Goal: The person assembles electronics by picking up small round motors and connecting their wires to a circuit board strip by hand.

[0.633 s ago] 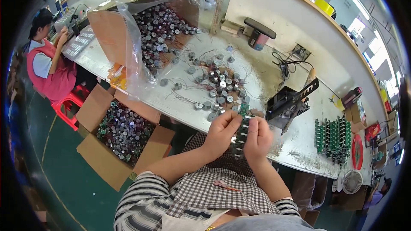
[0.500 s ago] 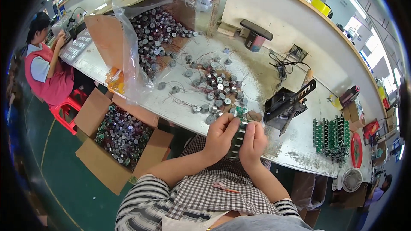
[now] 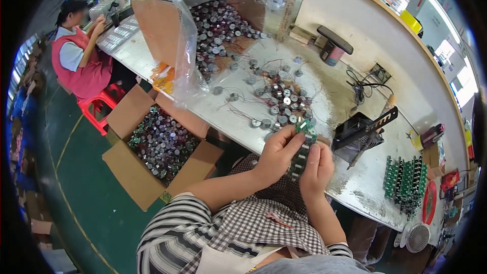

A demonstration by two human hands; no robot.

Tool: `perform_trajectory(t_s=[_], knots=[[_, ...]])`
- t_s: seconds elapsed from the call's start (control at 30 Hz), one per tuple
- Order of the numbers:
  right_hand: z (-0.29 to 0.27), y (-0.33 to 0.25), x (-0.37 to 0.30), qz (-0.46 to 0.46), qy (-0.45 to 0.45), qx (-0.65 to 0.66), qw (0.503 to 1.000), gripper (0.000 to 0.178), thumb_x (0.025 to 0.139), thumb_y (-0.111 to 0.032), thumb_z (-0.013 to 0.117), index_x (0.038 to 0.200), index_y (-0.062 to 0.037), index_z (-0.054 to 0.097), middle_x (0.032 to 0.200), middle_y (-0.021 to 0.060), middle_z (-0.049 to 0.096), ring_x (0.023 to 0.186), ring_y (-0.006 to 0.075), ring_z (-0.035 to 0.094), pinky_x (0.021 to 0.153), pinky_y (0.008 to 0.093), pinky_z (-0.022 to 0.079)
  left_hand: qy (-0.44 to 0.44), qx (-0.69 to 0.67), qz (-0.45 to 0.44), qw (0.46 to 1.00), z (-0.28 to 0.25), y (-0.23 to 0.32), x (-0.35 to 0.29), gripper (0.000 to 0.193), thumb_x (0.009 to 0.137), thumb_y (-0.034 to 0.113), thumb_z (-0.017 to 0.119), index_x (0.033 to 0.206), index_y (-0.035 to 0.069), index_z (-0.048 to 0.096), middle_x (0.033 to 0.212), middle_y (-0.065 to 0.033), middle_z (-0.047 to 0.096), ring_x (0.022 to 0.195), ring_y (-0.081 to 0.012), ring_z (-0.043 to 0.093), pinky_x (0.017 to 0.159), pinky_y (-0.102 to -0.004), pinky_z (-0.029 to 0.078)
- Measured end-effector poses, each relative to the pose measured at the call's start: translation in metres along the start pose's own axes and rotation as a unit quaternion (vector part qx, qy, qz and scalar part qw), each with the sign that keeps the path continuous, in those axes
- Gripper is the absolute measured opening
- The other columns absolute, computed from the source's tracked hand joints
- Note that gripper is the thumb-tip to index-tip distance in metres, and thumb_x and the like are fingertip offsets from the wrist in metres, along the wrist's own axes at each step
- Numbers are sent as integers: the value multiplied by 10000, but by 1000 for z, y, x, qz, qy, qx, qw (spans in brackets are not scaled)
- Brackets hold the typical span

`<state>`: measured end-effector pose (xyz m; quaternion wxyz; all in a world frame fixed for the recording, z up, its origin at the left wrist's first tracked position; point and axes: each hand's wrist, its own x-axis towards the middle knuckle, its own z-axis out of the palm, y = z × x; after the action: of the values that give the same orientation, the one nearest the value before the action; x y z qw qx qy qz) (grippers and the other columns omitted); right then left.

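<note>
Between my hands, over the table's front edge, is a strip of small circuit boards, with a dark face, pale rectangular parts and a green far end. My left hand pinches its upper part, thumb pressed on it near the green end. Lower along the other side, my right hand grips the same strip, thumb pointing up. Just beyond my fingers lies a loose heap of small round metal motors with thin wires. Some fingertips are hidden behind the strip.
An open carton on the table spills more motors. On the floor, another carton holds motors and green boards. To the right stand a black fan-like unit, stacked green board strips and a small white fan. A person sits left.
The whole view has shifted, so the scene sits farther right in the picture. Both hands still hold the strip, and more of its green end shows above my left thumb.
</note>
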<state>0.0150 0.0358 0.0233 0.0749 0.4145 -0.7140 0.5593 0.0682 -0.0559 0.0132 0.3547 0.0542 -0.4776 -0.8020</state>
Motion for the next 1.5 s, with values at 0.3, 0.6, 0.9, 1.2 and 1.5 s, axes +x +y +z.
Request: perform_trajectory(t_s=[0.3,0.6,0.9,1.2,1.5], knots=[[-2,16,-4,-201,38,-146,968,55,863,-41,613,845,9,600,634,123,580,507,296,541,457,364,404,-31,-172,-279,944,-10,25,7,182,965,208,499,1020,57,586,841,3,615,743,-80,578,666,-229,467],[-7,4,5,-257,52,-110,959,104,841,-80,671,770,-19,626,618,109,596,478,216,540,467,327,419,-4,-185,-259,948,-10,20,-4,180,963,204,493,961,47,579,849,3,600,766,-77,568,673,-229,457],[7,10,-27,-13,34,35,999,149,926,-105,567,977,33,590,687,96,599,552,148,549,513,270,433,15,-13,-63,998,-7,4,-11,143,973,114,460,1034,19,548,868,27,561,811,-27,482,706,-198,411],[-13,12,-23,105,36,113,987,164,940,-113,572,829,8,576,580,18,551,457,47,485,422,188,366,-89,-53,-119,988,-11,-5,-19,230,1002,181,427,1144,28,521,1016,-11,563,908,-73,511,785,-215,423],[-12,22,-34,-253,-50,-122,958,110,876,-82,629,849,15,585,621,90,585,503,240,543,477,324,415,-100,-243,-314,912,-47,-8,-31,254,981,202,457,1134,15,533,1000,-32,591,913,-124,544,801,-285,435]])
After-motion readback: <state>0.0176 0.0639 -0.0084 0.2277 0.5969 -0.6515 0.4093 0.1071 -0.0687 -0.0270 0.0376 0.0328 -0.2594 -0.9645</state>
